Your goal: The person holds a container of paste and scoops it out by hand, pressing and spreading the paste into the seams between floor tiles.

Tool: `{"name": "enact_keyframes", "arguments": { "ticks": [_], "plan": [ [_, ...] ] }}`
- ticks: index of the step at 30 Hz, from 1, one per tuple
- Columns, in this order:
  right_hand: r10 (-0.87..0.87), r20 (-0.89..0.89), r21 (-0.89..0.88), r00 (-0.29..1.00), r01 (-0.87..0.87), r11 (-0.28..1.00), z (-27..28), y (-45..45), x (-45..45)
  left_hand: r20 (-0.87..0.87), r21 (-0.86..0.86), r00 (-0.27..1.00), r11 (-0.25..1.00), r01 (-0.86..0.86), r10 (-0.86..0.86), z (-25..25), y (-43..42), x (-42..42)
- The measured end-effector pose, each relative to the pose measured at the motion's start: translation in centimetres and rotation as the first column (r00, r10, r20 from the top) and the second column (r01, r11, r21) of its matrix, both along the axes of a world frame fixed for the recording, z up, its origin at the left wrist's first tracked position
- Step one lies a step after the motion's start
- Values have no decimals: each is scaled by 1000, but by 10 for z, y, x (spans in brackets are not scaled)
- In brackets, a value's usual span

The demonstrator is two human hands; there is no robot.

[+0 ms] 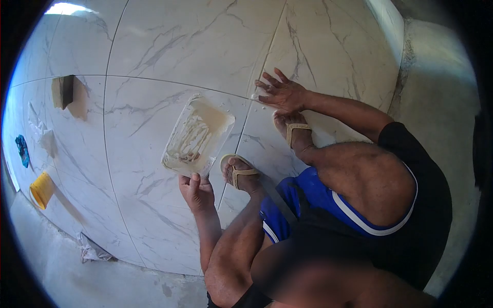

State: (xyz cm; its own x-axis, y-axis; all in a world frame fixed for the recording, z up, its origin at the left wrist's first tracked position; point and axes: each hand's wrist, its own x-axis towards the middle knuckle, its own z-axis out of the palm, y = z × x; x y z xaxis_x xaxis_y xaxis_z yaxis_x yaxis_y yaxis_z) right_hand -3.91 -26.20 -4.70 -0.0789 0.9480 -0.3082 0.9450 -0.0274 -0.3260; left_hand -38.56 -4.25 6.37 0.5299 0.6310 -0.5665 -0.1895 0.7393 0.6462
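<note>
My left hand [197, 194] grips the near end of a shallow, pale plastic tray [168, 153], its thumb over the rim. Wet, cream-coloured paste lies smeared and streaked inside the tray. My right hand [282, 95] is spread on the marbled white tiles [154, 205], fingers apart, beside a tile joint and just beyond my sandalled right foot [295, 131]. Small white smears and crumbs show at its fingertips. My left foot [240, 173] rests between the tray and the right foot.
At the left are a grey-brown block [64, 92], a clear plastic bag [45, 136], a crumpled teal item [22, 150] and a yellow container [42, 190]. A whitish scrap [92, 250] lies near the tile edge. Bare concrete [441, 102] borders the tiles.
</note>
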Motion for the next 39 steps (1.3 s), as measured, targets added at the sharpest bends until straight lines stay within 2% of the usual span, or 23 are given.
{"name": "enact_keyframes", "arguments": {
  "ticks": [2, 5, 8, 11, 14, 19, 26, 29, 32, 35, 39],
  "plan": [
    [44, 0, 177, 999, -44, 983, -8, 6, 0, 0, 5, 1000, 1000, -1, 1, 0, -1, 0],
    [69, 38, 143, 997, -74, 987, -1, 10, 8, 7, 16, 1000, 1000, -4, 4, 0, -1, 1],
    [177, 91, 156, 980, -189, 969, 1, 3, 23, 17, 12, 1000, 1000, -18, 18, -3, -2, 0],
    [213, 44, 160, 976, -217, 963, -5, -2, 30, 13, 8, 1000, 1000, -28, 28, -6, -4, -2],
    [259, 109, 244, 960, -278, 929, -4, 9, 29, 18, -1, 999, 1000, -30, 30, -4, -3, -1],
    [238, 54, 210, 970, -244, 947, 1, 38, 19, -49, -7, 998, 999, -48, 48, 2, -3, 5],
    [113, -20, 179, 993, -108, 978, 17, 62, 14, 4, -5, 1000, 1000, -27, 27, -4, -2, -1],
    [170, 10, 176, 985, -169, 970, 11, 45, 15, -6, -8, 999, 999, -35, 35, -4, -3, 0],
    [71, -19, 130, 997, -68, 989, 13, 27, 15, 12, -7, 999, 999, -31, 32, -5, -3, -1],
    [28, -4, 60, 1000, -27, 998, 12, 14, 12, 14, -9, 999, 1000, -29, 29, -7, -3, -1],
    [18, -36, 59, 999, -16, 998, 9, 18, 1, 10, -8, 1000, 1000, -20, 20, -7, -2, -1]
  ]
}}
